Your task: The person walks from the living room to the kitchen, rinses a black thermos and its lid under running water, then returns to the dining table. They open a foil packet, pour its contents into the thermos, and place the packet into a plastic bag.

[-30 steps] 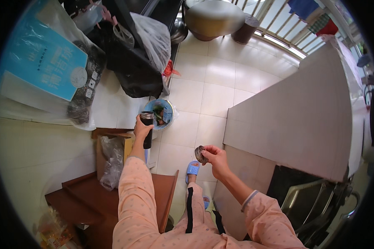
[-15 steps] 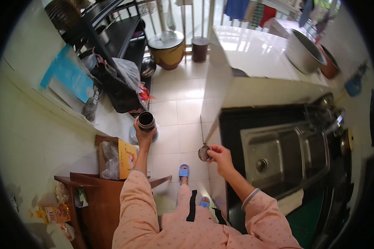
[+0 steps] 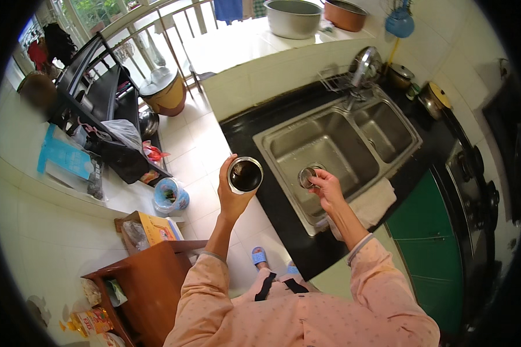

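My left hand (image 3: 235, 199) is wrapped round a thermos cup (image 3: 245, 175) with a shiny steel rim. Its uncovered mouth faces up, and the inside looks dark. The cup is beside the counter's left edge. My right hand (image 3: 328, 189) pinches a small round metal piece (image 3: 308, 177), strainer-like or lid-like, between thumb and fingers. This hand hovers over the near part of the double steel sink (image 3: 307, 222), apart from the cup. What lies in the palm of the right hand is hidden.
A faucet (image 3: 362, 69) rises behind the sink, and a cloth (image 3: 371, 203) hangs over its near edge. Left, a blue bin (image 3: 171, 195) stands on the floor near a yellow box (image 3: 156, 224) and a brown cabinet (image 3: 150, 277). A large pot (image 3: 293, 20) sits on the white ledge.
My view and body have turned right toward the sink. The thermos cup has moved from above the bin to the counter's edge, and the round metal piece now is over the sink.
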The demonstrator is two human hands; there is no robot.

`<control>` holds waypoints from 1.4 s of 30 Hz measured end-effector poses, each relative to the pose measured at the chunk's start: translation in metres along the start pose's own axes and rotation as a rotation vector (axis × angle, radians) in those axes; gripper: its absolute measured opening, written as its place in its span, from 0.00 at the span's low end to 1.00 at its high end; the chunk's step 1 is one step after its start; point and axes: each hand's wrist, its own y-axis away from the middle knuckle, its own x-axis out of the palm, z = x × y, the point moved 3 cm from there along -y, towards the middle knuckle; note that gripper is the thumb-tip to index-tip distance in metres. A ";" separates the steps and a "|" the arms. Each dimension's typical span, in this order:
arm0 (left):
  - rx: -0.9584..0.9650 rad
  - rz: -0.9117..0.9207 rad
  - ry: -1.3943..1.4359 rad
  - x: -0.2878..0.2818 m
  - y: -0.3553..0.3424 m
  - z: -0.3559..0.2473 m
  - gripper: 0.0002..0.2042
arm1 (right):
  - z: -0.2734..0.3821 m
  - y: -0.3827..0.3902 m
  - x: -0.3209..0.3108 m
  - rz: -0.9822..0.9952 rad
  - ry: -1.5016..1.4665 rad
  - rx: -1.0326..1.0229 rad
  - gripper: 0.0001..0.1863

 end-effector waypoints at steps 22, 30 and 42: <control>-0.480 -0.136 0.260 0.229 0.099 -0.113 0.40 | 0.134 0.014 -0.299 -0.090 0.057 -0.046 0.03; -0.530 -0.186 0.063 0.261 0.077 -0.055 0.38 | 0.168 -0.072 -0.293 -0.067 0.233 -0.089 0.03; -0.727 -0.153 -0.002 0.312 0.068 0.061 0.41 | 0.246 -0.256 -0.277 -0.009 0.346 -0.397 0.09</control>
